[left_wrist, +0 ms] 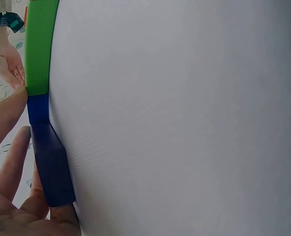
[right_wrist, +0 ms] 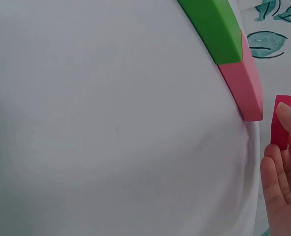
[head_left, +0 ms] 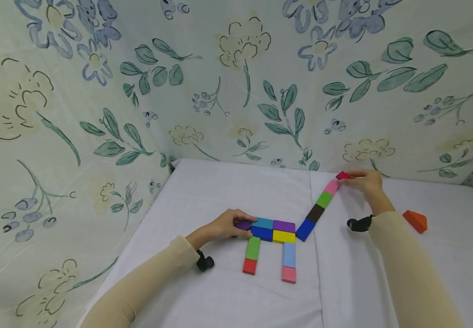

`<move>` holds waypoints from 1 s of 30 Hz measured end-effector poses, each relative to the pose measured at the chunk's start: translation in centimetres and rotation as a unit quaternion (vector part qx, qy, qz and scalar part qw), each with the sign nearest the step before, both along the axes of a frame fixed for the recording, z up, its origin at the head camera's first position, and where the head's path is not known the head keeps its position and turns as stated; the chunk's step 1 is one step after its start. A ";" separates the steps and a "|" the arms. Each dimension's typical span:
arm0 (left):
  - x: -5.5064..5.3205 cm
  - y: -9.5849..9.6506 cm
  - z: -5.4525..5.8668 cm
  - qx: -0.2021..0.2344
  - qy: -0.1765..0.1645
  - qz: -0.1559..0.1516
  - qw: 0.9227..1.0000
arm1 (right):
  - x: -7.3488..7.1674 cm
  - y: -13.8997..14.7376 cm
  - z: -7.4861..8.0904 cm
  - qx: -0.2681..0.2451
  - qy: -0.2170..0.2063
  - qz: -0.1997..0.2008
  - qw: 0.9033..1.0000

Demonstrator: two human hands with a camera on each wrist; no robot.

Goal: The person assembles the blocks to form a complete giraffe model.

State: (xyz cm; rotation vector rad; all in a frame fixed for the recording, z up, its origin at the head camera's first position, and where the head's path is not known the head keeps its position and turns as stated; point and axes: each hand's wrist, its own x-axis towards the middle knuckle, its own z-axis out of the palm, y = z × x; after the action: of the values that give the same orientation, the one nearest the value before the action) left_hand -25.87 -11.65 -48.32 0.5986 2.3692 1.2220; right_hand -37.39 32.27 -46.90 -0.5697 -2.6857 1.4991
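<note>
Colored blocks lie flat on white cloth in a figure. My left hand (head_left: 223, 224) is at its left end, fingers curled around the dark purple block (head_left: 243, 225); its thumb reaches the blue block (head_left: 262, 233) and its index finger the teal block (head_left: 263, 222). In the left wrist view, the thumb meets the joint below the green block (left_wrist: 39, 54). My right hand (head_left: 366, 183) pinches a small red block (head_left: 343, 175) between thumb and fingers, just past the pink block (head_left: 332, 186) at the slanted row's top. A gap separates these two in the right wrist view.
An orange-red block (head_left: 415, 221) lies alone, right of my right forearm. Two legs hang below the body, ending in a red block (head_left: 250, 266) and a pink block (head_left: 289, 274). Flower-printed cloth (head_left: 236, 91) rises behind the table's back edge.
</note>
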 end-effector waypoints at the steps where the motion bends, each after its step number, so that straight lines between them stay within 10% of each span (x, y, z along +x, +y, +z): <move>1: 0.0 0.0 -0.1 0.000 0.000 0.000 1.000 | -0.1 -0.1 -0.1 0.000 -0.004 -0.001 1.000; 30: 0.0 -0.1 -0.2 0.004 -0.003 0.000 1.000 | -1.0 -0.1 -0.4 -0.116 -0.065 -0.005 0.991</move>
State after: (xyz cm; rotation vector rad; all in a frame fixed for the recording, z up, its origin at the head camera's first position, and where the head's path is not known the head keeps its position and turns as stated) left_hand -25.89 -11.76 -48.48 0.5965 2.3617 1.2321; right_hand -38.44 32.21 -47.35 -0.7126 -2.6105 1.8495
